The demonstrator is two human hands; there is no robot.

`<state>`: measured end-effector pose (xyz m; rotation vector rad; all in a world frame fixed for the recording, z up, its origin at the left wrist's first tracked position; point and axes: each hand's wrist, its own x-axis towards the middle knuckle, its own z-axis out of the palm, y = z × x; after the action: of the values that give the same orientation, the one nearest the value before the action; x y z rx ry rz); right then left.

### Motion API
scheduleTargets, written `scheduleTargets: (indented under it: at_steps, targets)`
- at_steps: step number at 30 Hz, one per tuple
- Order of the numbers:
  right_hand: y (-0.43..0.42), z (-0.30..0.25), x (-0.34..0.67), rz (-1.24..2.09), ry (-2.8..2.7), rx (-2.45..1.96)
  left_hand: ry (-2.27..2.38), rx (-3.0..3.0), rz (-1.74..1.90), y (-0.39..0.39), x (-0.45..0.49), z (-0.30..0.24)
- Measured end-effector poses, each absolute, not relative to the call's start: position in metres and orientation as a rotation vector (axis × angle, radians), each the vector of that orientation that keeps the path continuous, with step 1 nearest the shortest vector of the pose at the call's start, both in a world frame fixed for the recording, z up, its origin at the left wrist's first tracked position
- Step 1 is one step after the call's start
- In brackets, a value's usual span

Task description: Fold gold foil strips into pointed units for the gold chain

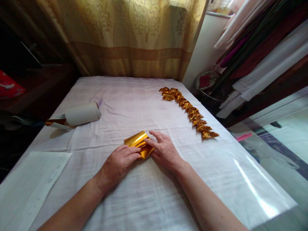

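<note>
A sheet of shiny gold foil paper (137,138), partly folded with creases across it, lies on the white-covered table between my two hands. My left hand (121,160) holds its near left side, fingers together along the edge and thumb out of sight. On the right side, my right hand (166,149) grips the foil paper with its thumb side, one finger lying over the fold while another stretches beyond it. Folded gold foil pieces (192,112), several in a curved row, rest along the table's right side, apart from my hands.
A white-backed roll (83,114) with gold showing inside lies at the table's left edge. A pale sheet (36,186) covers the near left corner. Behind the table hangs a gold curtain (134,35). Clothes (271,64) hang at right, above the tiled floor.
</note>
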<state>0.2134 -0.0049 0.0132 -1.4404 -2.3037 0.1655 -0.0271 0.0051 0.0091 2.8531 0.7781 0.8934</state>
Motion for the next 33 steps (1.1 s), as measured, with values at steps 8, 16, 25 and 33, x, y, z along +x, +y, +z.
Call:
scheduleTargets:
  at_steps: [8, 16, 25, 33]
  targets:
    - [-0.01, 0.024, 0.211, 0.137, -2.496, -1.337, 0.849, 2.792, 0.817, -0.006, -0.05, 0.01]
    - [-0.014, 0.026, 0.214, 0.238, -2.444, -1.315, 1.034, 2.71, 0.893, -0.008, -0.044, 0.008]
    - [-0.009, 0.002, 0.207, 0.275, -2.153, -1.385, 1.371, 2.554, 0.875, -0.002, -0.04, 0.002]
    - [-0.011, -0.001, 0.193, 0.232, -2.024, -1.505, 1.451, 2.55, 0.853, -0.001, -0.036, -0.001]
